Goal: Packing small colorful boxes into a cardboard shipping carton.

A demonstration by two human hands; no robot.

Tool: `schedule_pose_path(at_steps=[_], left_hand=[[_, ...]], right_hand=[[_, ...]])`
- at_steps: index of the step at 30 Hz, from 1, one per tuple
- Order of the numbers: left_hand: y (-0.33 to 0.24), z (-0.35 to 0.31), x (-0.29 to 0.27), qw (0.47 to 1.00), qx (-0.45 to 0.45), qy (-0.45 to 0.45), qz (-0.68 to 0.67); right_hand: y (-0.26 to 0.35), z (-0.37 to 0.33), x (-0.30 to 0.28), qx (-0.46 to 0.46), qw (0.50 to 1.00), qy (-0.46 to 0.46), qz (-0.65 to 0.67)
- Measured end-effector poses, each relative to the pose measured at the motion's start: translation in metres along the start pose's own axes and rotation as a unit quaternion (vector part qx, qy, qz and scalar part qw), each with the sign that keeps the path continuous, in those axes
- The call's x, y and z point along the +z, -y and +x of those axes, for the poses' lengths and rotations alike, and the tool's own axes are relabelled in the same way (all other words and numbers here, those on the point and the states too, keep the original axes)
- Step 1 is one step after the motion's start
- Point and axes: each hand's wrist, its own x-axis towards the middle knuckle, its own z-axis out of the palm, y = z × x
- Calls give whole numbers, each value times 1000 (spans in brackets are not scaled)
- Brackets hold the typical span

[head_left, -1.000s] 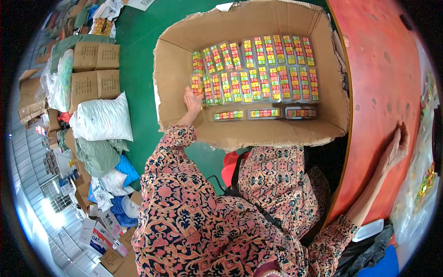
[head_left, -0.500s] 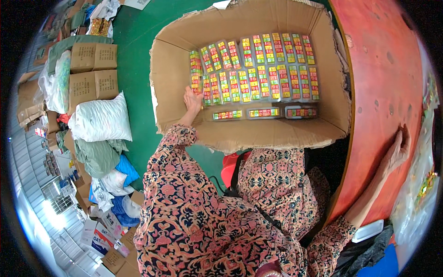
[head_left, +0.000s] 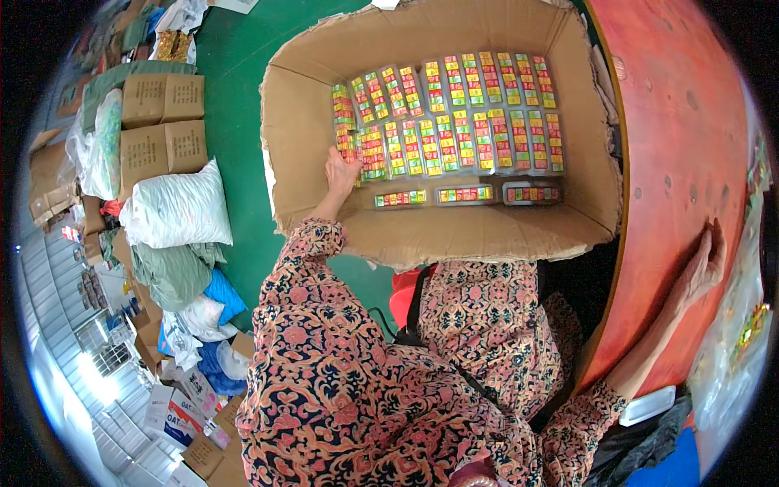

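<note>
My left hand [head_left: 342, 172] reaches into a large open cardboard box [head_left: 312, 105], its fingers closed on the near end of a clear plastic pack [head_left: 346, 140]. This narrow pack, with red, yellow and green blocks, stands at the left end of the nearer row. Several similar packs [head_left: 442, 146] line up beside it, and a farther row [head_left: 471, 79] runs behind. Three packs lie sideways along the box's near side, one of them the middle pack [head_left: 465, 195]. On the red table at the right rests my right hand [head_left: 706, 264], its fingers stretched and apart, holding nothing.
The red tabletop [head_left: 657, 162] borders the box on the right, with clear plastic bags [head_left: 734, 300] at its far edge. To the left, past green floor [head_left: 243, 138], cartons [head_left: 162, 154] and a stuffed white sack [head_left: 178, 207] are piled. A red seat [head_left: 403, 296] shows below the box.
My left hand has shifted slightly up and to the right against the packs at the left end. My right hand stays on the table. The view has moved a little.
</note>
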Motion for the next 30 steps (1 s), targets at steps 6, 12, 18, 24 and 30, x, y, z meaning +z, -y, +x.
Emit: schedule_pose_path(at_steps=[6, 12, 18, 24, 30], left_hand=[[-9, -10, 10, 990, 54, -46, 123], [-12, -10, 9, 979, 34, -8, 201], [4, 2, 6, 985, 30, 10, 170], [14, 9, 3, 982, 92, 2, 163], [43, -7, -3, 961, 194, -31, 192]], right_hand=[[-10, 2, -3, 0, 1000, 1, 19], [-8, 0, -2, 12, 1000, -3, 23], [-11, 3, -4, 6, 1000, 1, 19], [-5, 2, -3, 10, 1000, -2, -11], [-1, 0, 2, 9, 1000, -2, -14]])
